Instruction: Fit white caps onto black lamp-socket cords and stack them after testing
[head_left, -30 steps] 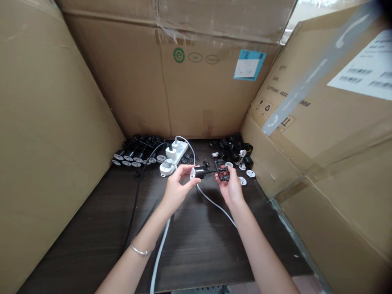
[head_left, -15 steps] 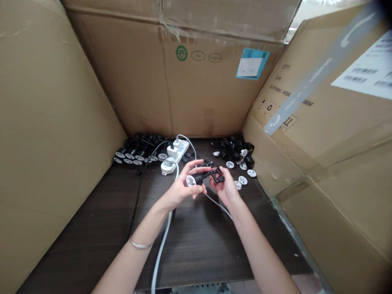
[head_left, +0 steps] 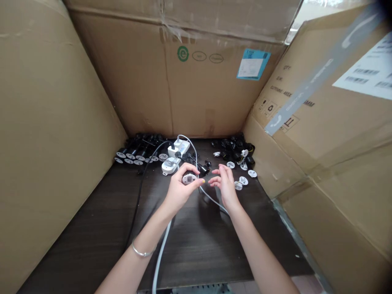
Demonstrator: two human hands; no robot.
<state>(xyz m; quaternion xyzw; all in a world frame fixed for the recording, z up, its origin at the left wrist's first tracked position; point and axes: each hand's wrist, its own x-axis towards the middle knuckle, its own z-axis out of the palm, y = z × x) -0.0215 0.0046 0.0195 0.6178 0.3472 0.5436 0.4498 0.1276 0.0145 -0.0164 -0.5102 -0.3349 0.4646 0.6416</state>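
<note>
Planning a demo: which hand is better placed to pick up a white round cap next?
Probably the right hand: it is empty and open, close to a white round cap, while the left hand is holding a black socket.

Bare forearms [head_left: 260, 253] lead to a slender left hand [head_left: 180, 192] and right hand [head_left: 226, 185], with a thin silver bangle [head_left: 141, 252] around the left wrist, well behind the fingers, and a yellow-painted nail [head_left: 203, 180] on one left fingertip.
</note>
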